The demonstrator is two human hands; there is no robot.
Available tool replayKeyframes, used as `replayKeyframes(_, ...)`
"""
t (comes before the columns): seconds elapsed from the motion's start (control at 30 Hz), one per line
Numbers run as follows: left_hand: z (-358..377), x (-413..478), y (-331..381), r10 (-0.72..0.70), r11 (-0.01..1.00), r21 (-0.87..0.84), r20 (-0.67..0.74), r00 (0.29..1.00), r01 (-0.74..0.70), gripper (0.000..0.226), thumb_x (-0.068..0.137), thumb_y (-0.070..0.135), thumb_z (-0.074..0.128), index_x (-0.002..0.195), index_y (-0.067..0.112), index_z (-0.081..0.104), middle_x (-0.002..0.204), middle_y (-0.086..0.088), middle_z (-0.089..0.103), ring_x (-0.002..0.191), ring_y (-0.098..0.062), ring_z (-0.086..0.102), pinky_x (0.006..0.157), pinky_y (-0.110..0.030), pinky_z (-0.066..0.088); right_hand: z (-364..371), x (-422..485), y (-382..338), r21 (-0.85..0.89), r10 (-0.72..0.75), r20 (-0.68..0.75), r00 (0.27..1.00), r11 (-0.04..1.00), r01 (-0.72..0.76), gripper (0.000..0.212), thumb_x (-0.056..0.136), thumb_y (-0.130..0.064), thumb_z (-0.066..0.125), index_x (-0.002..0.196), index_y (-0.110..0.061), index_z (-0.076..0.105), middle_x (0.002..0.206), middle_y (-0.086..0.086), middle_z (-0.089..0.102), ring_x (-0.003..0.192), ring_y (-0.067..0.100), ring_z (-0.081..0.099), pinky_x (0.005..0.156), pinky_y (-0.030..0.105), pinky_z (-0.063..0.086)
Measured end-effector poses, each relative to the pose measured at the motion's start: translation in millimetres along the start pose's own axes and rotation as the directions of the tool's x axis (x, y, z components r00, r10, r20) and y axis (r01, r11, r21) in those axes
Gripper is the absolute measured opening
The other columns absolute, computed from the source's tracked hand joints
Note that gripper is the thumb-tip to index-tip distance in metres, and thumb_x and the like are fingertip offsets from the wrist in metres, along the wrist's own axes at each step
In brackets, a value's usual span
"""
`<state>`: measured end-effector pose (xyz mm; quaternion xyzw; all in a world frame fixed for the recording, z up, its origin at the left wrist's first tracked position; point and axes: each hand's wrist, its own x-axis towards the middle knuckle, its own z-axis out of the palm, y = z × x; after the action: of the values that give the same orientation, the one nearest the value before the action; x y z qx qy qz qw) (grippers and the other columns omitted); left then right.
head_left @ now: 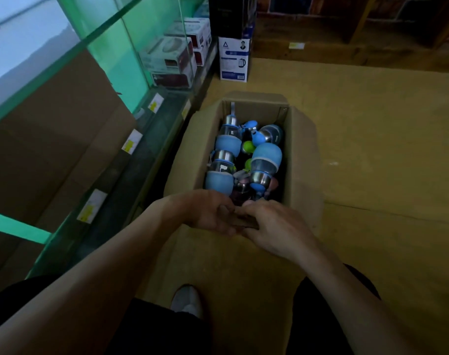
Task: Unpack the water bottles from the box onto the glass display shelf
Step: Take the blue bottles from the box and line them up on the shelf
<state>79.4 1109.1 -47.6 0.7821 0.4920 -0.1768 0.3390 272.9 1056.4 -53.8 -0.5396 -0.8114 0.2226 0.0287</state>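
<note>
Our left hand [205, 213] and right hand [277, 226] both gripped the near flap [246, 222] of the box [302, 155]. The bottles [226, 160] lay inside, just past our fingers.

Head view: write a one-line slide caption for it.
Left hand and right hand grip the near flap of the open cardboard box full of water bottles beside the glass display shelf.

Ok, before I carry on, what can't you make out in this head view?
All head view.
Grip: left hand and right hand meet at the box's near edge; too dark to tell what they hold.
Bottle count: bottles lie piled; lower ones hidden, nearest behind the hands.
Price tags: blurred, unreadable.
</note>
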Motion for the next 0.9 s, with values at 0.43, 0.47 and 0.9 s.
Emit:
replayKeyframes(0.43, 55.2, 33.3, -2.7, -0.137, 0.967, 0.2, -0.121, 0.983, 0.159, 0.064, 0.09, 0.032, 0.069, 0.148, 0.023, 0.044, 0.159, -0.003, 0.029, 0.148, -0.028, 0.027, 0.118, -0.043, 0.033, 39.4, 6.0, 47.1, 0.01, 0.076, 0.123, 0.99, 0.997, -0.078, 0.078, 0.094, -0.037, 0.07, 0.16, -0.033, 0.029, 0.16, -0.009, 0.032, 0.144, 0.018, 0.027, 0.113, 0.035, 0.035)
replayKeyframes(0.47, 60.0, 36.7, -1.5, -0.142, 0.967, 0.191, -0.137, 0.98, 0.166, 0.068, 0.091, 0.031, 0.069, 0.151, 0.023, 0.04, 0.162, -0.003, 0.024, 0.15, -0.028, 0.021, 0.119, -0.044, 0.032, 41.3, 7.0, 49.7, 0.009, 0.091, 0.121, 0.988, 0.996, -0.092, 0.078, 0.094, -0.034, 0.07, 0.16, -0.033, 0.028, 0.159, -0.007, 0.034, 0.144, 0.019, 0.028, 0.112, 0.035, 0.035)
replayKeyframes(0.9, 73.3, 55.6, 9.6, -0.211, 0.941, 0.256, -0.066, 0.975, 0.221, 0.066, 0.098, 0.038, 0.054, 0.154, 0.012, 0.028, 0.166, -0.01, -0.001, 0.153, -0.038, -0.009, 0.122, -0.053, 0.025, 64.9, 35.2, 45.7, -0.208, 0.351, -0.141, 0.926, 0.904, -0.374, 0.015, 0.102, -0.022, 0.056, 0.113, -0.023, 0.066, 0.109, 0.0, 0.07, 0.104, 0.019, 0.061, 0.081, 0.032, 0.042)
